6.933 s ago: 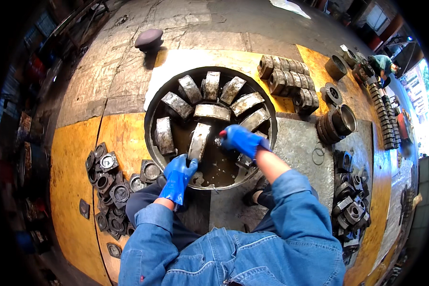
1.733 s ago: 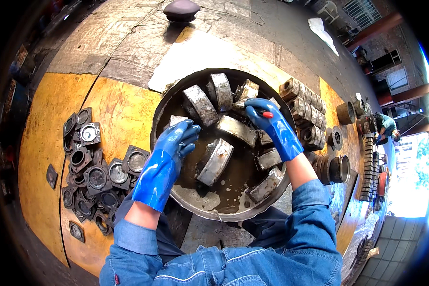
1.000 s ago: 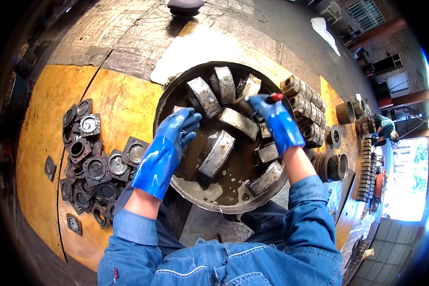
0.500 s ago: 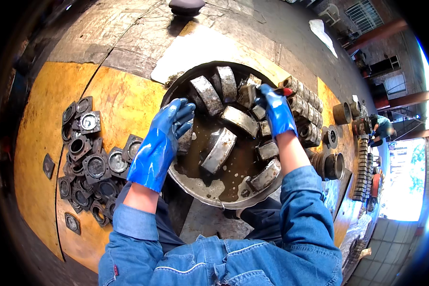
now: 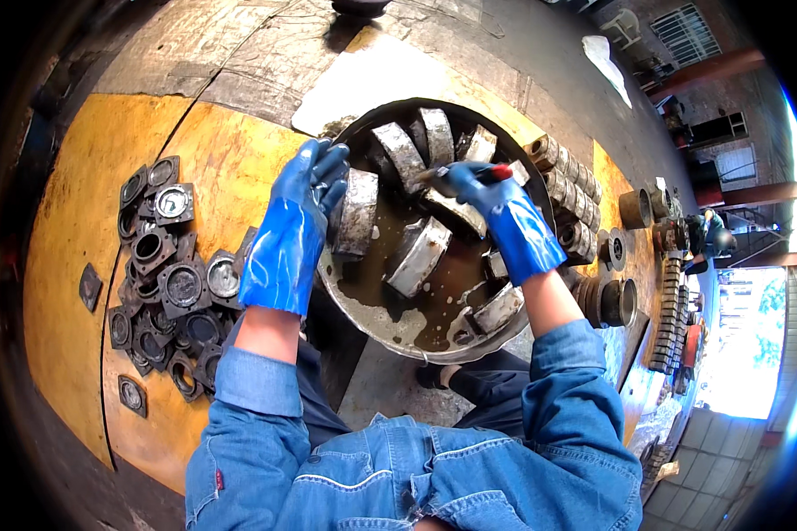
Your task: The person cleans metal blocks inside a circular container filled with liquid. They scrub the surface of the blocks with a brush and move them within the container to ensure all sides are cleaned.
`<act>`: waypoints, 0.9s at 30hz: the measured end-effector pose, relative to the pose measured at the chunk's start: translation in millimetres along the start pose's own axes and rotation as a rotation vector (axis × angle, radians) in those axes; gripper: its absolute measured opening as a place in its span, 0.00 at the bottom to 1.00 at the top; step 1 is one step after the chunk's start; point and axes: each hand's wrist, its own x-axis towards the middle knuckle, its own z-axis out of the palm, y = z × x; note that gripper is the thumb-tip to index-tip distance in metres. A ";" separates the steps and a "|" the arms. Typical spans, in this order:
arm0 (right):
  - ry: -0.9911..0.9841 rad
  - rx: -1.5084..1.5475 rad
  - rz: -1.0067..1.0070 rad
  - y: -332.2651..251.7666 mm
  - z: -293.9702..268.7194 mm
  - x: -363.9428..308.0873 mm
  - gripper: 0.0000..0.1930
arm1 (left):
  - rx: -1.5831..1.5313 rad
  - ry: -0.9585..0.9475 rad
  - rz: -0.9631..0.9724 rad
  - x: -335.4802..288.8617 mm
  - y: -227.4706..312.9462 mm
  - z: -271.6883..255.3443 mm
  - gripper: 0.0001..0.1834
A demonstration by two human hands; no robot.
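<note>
A round metal basin [image 5: 376, 329] in front of me holds murky brown liquid and several thick, curved metal blocks, one of them a worn grey block [image 5: 421, 257] near the middle. My right hand [image 5: 483, 190], in a blue rubber glove, is closed around a red-handled brush [image 5: 502, 172]. Its dark tip points left, over the upper blocks; the bristles are hard to make out. My left hand [image 5: 310, 190], gloved alike, is at the basin's left rim with fingers slightly curled and apart. A rusty upright block [image 5: 356, 212] stands beside those fingers; contact is unclear.
Left of the basin, square metal parts with round openings [image 5: 183, 286] lie heaped on a yellow board [image 5: 71, 354]. Rows of ring-shaped metal parts [image 5: 571, 190] stand close on the right. Farther right, a person [image 5: 713, 237] bends beside stacked parts.
My right hand has swept left with the brush, from the basin's right side to above the middle blocks. My left hand is slightly higher. The whole view has shifted a little.
</note>
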 end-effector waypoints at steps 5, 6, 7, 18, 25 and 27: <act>-0.420 -0.896 -0.611 34.5 77.7 27.6 0.15 | -0.025 0.051 -0.060 -5.6 6.1 5.6 0.26; -0.522 -1.085 -0.562 40.9 93.0 43.6 0.14 | -0.032 0.030 -0.060 -4.5 5.6 6.3 0.26; -0.516 -1.108 -0.544 62.3 107.4 60.0 0.14 | -0.040 0.004 -0.062 -3.0 3.1 8.5 0.26; -0.191 -0.111 -0.495 12.2 19.9 11.7 0.11 | -0.088 -0.040 -0.090 4.6 -2.1 -1.7 0.25; 0.120 0.033 -0.656 66.2 -1.6 88.7 0.11 | -0.111 -0.062 -0.135 0.0 -8.9 7.8 0.26; 0.175 0.037 -0.614 66.1 4.9 124.4 0.10 | -0.101 -0.063 -0.114 -0.5 -9.4 2.2 0.26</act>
